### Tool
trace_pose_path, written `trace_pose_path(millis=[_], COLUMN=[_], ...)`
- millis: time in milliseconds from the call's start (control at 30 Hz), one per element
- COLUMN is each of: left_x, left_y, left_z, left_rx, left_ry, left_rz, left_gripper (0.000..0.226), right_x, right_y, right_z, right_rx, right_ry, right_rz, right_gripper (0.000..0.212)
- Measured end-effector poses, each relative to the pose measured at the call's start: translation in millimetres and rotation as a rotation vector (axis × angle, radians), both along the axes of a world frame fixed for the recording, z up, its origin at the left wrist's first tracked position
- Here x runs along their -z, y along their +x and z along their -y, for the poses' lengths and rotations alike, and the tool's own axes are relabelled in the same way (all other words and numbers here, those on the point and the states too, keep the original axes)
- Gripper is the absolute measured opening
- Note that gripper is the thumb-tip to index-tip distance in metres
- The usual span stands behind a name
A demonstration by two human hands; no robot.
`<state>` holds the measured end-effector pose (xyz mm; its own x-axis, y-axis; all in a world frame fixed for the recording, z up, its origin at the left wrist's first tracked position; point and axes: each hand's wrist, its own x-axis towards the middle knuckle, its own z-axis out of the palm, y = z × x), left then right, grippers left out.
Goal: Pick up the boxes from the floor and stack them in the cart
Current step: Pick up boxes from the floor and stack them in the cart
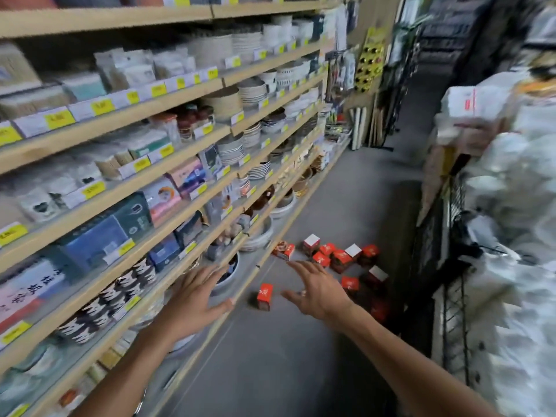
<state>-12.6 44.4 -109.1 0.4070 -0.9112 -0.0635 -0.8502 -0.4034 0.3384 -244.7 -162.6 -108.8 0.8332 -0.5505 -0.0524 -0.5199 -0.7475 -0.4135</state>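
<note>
Several small red and white boxes (341, 260) lie scattered on the grey floor of a shop aisle. One red box (264, 296) stands apart, nearer to me, between my two hands. My left hand (195, 299) is stretched forward with straight, spread fingers and holds nothing. My right hand (319, 291) is also open with spread fingers, just right of that single box and not touching it. A black wire cart (451, 296) stands at the right edge, loaded with white plastic-wrapped goods.
Long wooden shelves (186, 182) with bowls, plates and packaged goods run along the left, with yellow price tags. The grey floor (361, 191) runs ahead between shelves and cart. More racks and leaning poles (359, 127) close the aisle's far end.
</note>
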Motion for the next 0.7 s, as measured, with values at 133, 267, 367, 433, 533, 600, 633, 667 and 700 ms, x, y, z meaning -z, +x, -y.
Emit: trace_pose_path(millis=[133, 267, 367, 433, 533, 600, 633, 667, 700], left_x=[1.6, 17.5, 23.7, 25.0, 33.9, 46.4, 53.3, 59.7, 63.8], left_y=[-31.8, -44.8, -39.0, -32.4, -16.8, -2.0, 4.9, 11.5, 17.2], left_z=[57.9, 96.3, 123.5, 142.6, 176.5, 204.5, 219.2, 234.9, 251.3], left_rx=[0.058, 0.086, 0.084, 0.107, 0.145, 0.168, 0.181, 0.197, 0.213], left_ry=[0.000, 0.018, 0.080, 0.089, 0.083, 0.088, 0.096, 0.101, 0.108], left_rz=[-0.037, -0.091, -0.100, -0.096, -0.119, -0.156, -0.173, -0.188, -0.201], left_gripper=[0.094, 0.095, 0.087, 0.082, 0.080, 0.085, 0.088, 0.088, 0.088], right_x=[5.4, 15.4, 23.2, 29.8, 36.0, 34.9, 32.9, 30.6, 29.2], right_y=[-23.0, -35.6, -38.3, -39.0, -37.2, -34.6, -33.2, -31.7, -29.9], right_z=[49.1, 86.8, 110.1, 122.8, 144.9, 167.3, 179.4, 192.3, 205.6], right_rx=[0.033, 0.075, 0.129, 0.162, 0.202, 0.242, 0.264, 0.290, 0.315], right_ry=[-0.004, 0.048, 0.069, 0.099, 0.133, 0.119, 0.112, 0.104, 0.094], right_rz=[-0.037, -0.034, -0.025, -0.040, -0.034, -0.025, -0.026, -0.027, -0.026], right_gripper=[0.077, 0.078, 0.077, 0.078, 0.078, 0.079, 0.080, 0.080, 0.081])
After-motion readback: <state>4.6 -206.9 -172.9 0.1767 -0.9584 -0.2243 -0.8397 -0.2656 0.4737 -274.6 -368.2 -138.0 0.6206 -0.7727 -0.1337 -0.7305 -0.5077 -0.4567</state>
